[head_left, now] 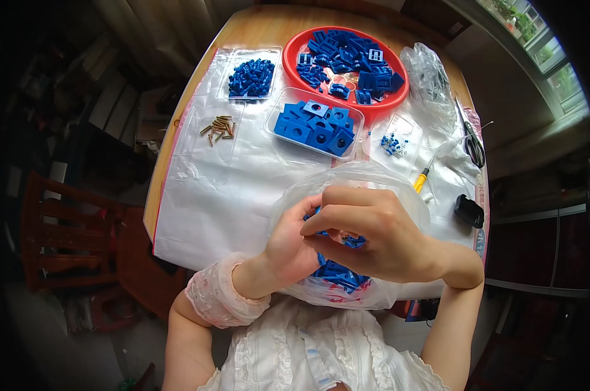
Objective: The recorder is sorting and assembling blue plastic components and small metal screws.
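Observation:
A clear plastic bag (347, 179) full of small blue plastic parts (339, 274) lies at the near table edge. My left hand (293, 244) and my right hand (366, 231) meet above it, fingers curled together around a small blue part (355, 242). The part is mostly hidden by my fingers, and I cannot tell which hand bears it.
A red round tray (293, 68) of blue parts stands at the back. In front are a clear tray (274, 117) of blue square blocks, a clear tray (224, 88) of blue pegs, brass screws (219, 128), scissors (472, 144), a yellow screwdriver (422, 177) and a black object (469, 210).

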Demonstrator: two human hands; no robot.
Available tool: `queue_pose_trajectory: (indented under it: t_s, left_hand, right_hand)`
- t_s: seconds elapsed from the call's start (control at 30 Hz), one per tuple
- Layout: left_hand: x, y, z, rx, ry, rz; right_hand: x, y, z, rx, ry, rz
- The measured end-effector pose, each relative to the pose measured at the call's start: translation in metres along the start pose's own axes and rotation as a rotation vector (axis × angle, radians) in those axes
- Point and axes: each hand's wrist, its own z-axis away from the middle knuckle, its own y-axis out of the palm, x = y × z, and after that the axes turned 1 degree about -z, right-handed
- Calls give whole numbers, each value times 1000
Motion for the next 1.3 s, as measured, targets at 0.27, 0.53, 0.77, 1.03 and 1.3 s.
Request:
queue_pose_trajectory:
  t_s: [0.27, 0.53, 0.77, 1.03, 1.3]
  left_hand:
    - [-90, 10, -20, 33, -127, -91]
    - [-244, -33, -118, -397, 425, -512]
    - [-263, -17, -163, -636, 540, -877]
    - [-262, -6, -155, -571, 402, -946]
    - [-155, 49, -68, 142, 175, -981]
  right_hand:
    - [25, -44, 31, -242, 24, -55]
    - [21, -46, 74, -204, 147, 18]
    - [17, -43, 85, -184, 163, -3]
    - [14, -39, 88, -129, 196, -18]
    - [-1, -42, 66, -269, 202, 27]
